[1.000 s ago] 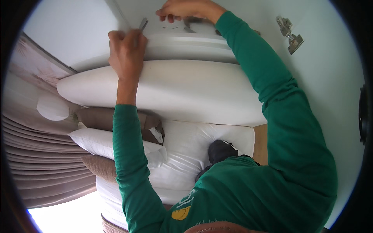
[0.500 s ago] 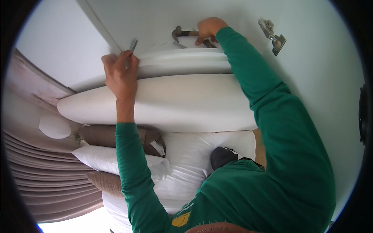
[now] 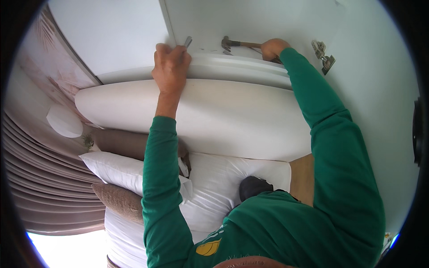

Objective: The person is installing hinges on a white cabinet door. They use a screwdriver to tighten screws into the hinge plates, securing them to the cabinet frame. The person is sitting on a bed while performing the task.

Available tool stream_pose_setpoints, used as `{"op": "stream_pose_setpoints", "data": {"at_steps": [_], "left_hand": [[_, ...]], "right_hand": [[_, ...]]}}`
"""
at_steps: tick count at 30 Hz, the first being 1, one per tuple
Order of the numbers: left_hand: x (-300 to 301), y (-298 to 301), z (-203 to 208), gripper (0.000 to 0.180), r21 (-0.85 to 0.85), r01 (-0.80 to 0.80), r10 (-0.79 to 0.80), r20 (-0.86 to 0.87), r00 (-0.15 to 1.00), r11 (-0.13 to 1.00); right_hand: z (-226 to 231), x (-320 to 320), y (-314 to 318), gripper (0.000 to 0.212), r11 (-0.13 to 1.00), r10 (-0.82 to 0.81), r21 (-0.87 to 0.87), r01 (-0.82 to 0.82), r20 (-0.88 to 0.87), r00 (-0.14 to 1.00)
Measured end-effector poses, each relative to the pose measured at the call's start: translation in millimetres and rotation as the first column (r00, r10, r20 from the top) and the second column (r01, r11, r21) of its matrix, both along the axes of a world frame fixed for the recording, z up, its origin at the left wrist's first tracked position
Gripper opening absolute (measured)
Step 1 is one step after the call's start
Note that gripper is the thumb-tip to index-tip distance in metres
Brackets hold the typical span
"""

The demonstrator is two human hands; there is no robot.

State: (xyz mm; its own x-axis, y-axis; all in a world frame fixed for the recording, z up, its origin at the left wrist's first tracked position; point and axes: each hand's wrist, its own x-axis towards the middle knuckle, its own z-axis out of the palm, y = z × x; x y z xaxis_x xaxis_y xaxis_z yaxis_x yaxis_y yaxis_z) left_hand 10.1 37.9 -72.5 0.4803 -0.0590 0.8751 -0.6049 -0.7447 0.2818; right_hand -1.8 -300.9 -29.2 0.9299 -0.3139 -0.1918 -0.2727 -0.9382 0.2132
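Observation:
My left hand is closed at the edge of a white shelf-like ledge. From between its thumb and fingers sticks a narrow flat grey metal tool, its lower part hidden in the grip. A claw hammer lies on the white surface, head toward the left, wooden handle reaching to my right hand. The fingers of that hand are curled downward at the handle's end, and what they hold is hidden. A small grey piece lies below the hammer head.
A metal cabinet hinge is fixed to the white panel at right. Below the ledge runs a thick white padded headboard. Further down are a white bed, pillows, a lamp and brown curtains.
The view has shifted, so the scene sits further right. My right hand has slid rightward along the hammer handle toward its end. My left hand keeps its grip on the metal tool.

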Motion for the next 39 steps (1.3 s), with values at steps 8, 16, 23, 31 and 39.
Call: {"op": "stream_pose_setpoints", "data": {"at_steps": [8, 16, 23, 31, 39], "left_hand": [[1.2, -4.9, 0.4, 0.009, 0.064, -0.045, 0.04, 0.077, 0.996, 0.997], [6.0, 4.0, -10.8, 0.011, 0.105, -0.095, 0.08, 0.131, 0.988, 0.99], [8.2, -5.9, -12.8, 0.011, 0.096, -0.05, 0.04, 0.106, 0.994, 0.994], [7.2, -4.5, -15.2, 0.011, 0.093, -0.065, 0.058, 0.075, 0.996, 0.994], [12.5, -3.6, -16.8, 0.013, 0.106, -0.089, 0.076, 0.124, 0.989, 0.99]], "right_hand": [[29.7, -29.6, -9.8, 0.035, 0.99, -0.044, -0.13, 0.05, 0.054, 0.998], [29.6, -97.2, 95.8, 0.029, 0.906, 0.319, 0.038, -0.421, 0.591, 0.74], [0.2, -86.9, 92.5, 0.036, 0.882, 0.352, 0.034, -0.47, 0.615, 0.706], [9.7, -99.8, 99.1, 0.038, 0.863, 0.353, 0.091, -0.497, 0.596, 0.721], [4.4, -84.4, 98.3, 0.037, 0.857, 0.372, 0.074, -0.509, 0.594, 0.713]]}}
